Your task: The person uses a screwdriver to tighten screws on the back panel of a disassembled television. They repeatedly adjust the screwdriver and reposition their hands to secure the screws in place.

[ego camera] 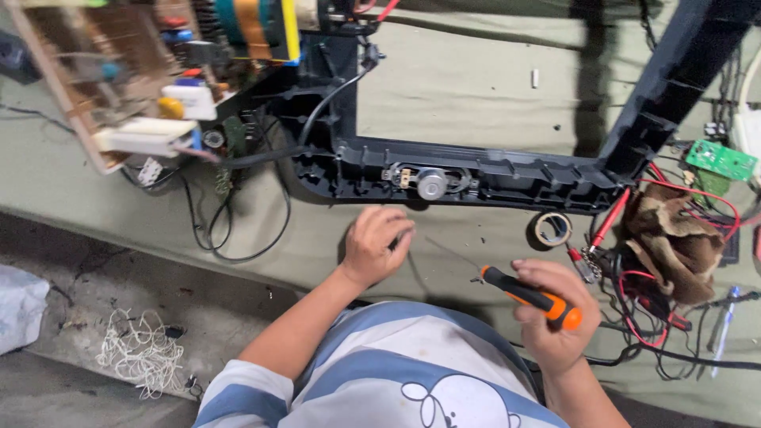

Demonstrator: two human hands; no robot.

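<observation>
Head view showed the left hand (376, 246) curled loosely on the olive cloth (476, 79), fingertips pressed together just below the black plastic frame (507, 178). Further right, the right hand (551, 317) gripped an orange-and-black-handled screwdriver (531, 297). Steadying the frame before bringing the tip squarely onto a screw would probably have served best.

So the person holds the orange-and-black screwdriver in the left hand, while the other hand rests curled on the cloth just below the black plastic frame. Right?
Not quite. The head view shows the screwdriver in the right hand, not the left. It is the left hand that rests curled on the cloth just below the black frame.
</observation>
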